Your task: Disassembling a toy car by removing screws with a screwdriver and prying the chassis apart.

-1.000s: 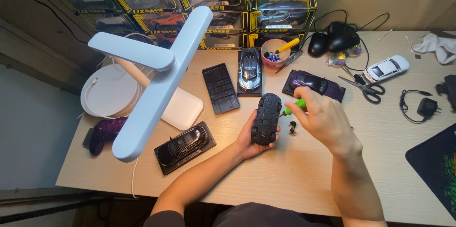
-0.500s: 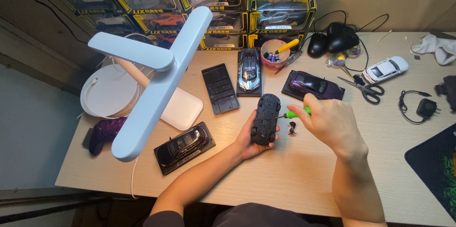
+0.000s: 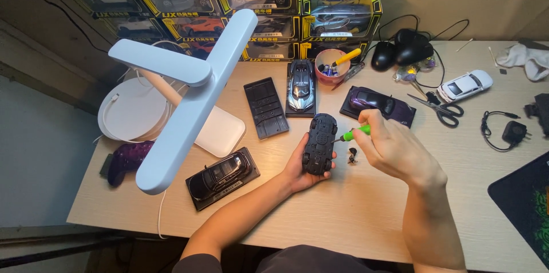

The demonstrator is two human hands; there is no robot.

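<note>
We've got the black toy car (image 3: 319, 144) flipped belly-up over the middle of the wooden desk (image 3: 354, 216), cradled in our left hand (image 3: 302, 171) — fingers curled up around its lower end, so the car sits on the palm with its underside facing us. Just to the right, our right hand (image 3: 390, 148) is pinched closed around a small green-handled screwdriver (image 3: 355, 132), and the tip reaches left to the car's edge near the upper end. So the car sits between both hands, touching the left and met by the tool from the right. A tiny dark part (image 3: 352, 155) lies on the desk just beside the car, under the right hand's fingers. Further out: a purple model car on a black base (image 3: 377, 104) behind the right hand, a blue-silver model car (image 3: 301, 83) and an empty black base (image 3: 266, 106) behind the left, another black model car (image 3: 222, 174) to the left — and a white desk lamp (image 3: 189, 96) overhanging that side.
</note>
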